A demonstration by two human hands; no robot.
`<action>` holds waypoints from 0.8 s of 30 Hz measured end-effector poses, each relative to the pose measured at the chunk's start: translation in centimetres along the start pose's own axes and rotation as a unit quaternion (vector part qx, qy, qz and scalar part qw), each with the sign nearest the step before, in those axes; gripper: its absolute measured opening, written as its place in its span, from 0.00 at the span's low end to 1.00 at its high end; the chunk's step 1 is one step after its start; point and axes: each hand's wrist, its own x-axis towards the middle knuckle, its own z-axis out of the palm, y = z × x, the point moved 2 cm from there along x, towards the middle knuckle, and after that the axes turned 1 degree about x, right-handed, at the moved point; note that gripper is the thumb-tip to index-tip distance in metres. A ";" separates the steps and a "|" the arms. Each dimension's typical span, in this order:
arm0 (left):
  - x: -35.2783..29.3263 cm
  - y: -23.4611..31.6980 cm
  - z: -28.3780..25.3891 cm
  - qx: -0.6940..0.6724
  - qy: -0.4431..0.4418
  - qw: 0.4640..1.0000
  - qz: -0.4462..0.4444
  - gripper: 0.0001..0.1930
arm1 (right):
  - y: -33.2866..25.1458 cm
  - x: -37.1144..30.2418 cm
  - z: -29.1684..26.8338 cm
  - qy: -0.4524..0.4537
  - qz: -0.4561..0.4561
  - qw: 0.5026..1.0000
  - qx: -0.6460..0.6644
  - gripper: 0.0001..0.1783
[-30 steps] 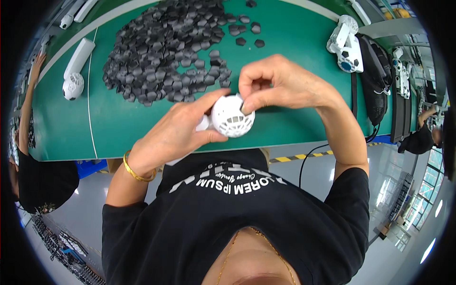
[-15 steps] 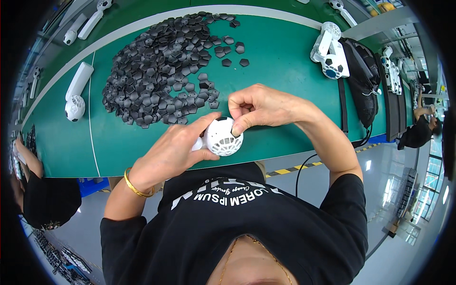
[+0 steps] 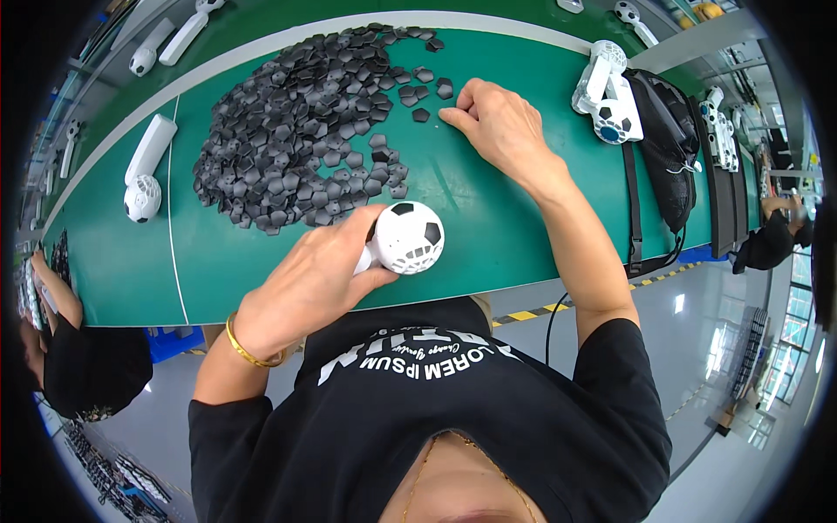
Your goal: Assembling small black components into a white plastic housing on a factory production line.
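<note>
My left hand (image 3: 309, 272) is wrapped round the neck of a white ball-headed device (image 3: 405, 231), patterned like a soccer ball. Two black pentagons show on its upper side, and a slotted grille faces me. Most of its handle is hidden in my palm. Beyond it, my right hand (image 3: 504, 131) is low over the table at the right edge of the scattered black pentagon pieces (image 3: 420, 115). Its thumb and curled fingers are drawn together, and whatever lies between them is hidden.
A large heap of black pentagon pieces (image 3: 288, 131) covers the table (image 3: 514, 253) at centre left. A similar white device (image 3: 144, 196) lies farther left. At the right are more white devices (image 3: 610, 96) and a black bag (image 3: 660, 139). A co-worker (image 3: 91, 370) sits at left.
My right hand has left the ball head and moved away, up to the scattered pieces. A black pentagon shows where its thumb was pressing. My left hand still holds the device.
</note>
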 end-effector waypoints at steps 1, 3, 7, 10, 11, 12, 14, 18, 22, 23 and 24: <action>0.0 0.1 -0.2 0.019 -0.005 1.000 -0.005 0.25 | -0.1 0.1 0.2 -0.005 -0.002 1.000 0.002 0.15; 0.4 0.0 -0.6 0.043 -0.004 0.999 0.012 0.23 | 0.0 0.5 0.2 0.021 -0.028 0.999 0.017 0.14; 0.5 -0.1 -0.8 0.110 -0.004 0.993 0.052 0.19 | -0.1 0.0 0.7 0.028 -0.066 0.994 0.085 0.11; 0.9 -0.3 -1.1 0.150 -0.004 0.986 0.069 0.17 | -1.4 -0.6 -0.5 -0.045 -0.049 0.975 0.212 0.09; 1.1 -0.4 -1.2 0.161 -0.017 0.984 0.077 0.15 | -2.2 -1.1 -1.5 -0.114 -0.014 0.946 0.304 0.08; 1.2 -0.3 -1.4 0.174 -0.030 0.981 0.086 0.14 | -3.0 -1.8 -2.3 -0.180 0.023 0.902 0.392 0.07; 1.4 0.0 -1.6 0.184 -0.041 0.978 0.093 0.13 | -4.8 -2.9 -4.0 -0.220 -0.007 0.889 0.401 0.06; 1.8 0.2 -1.7 0.225 -0.069 0.967 0.101 0.11 | -6.6 -4.3 -4.4 -0.280 -0.102 0.873 0.386 0.04; 2.2 -0.1 -1.7 0.243 -0.061 0.959 0.129 0.10 | -7.4 -4.6 -3.9 -0.268 -0.179 0.895 0.310 0.03; 2.2 -0.1 -1.6 0.241 -0.069 0.960 0.126 0.10 | -7.5 -4.6 -3.8 -0.270 -0.179 0.897 0.301 0.03; 2.3 0.0 -1.6 0.240 -0.076 0.960 0.123 0.09 | -7.5 -4.5 -3.7 -0.271 -0.180 0.899 0.293 0.03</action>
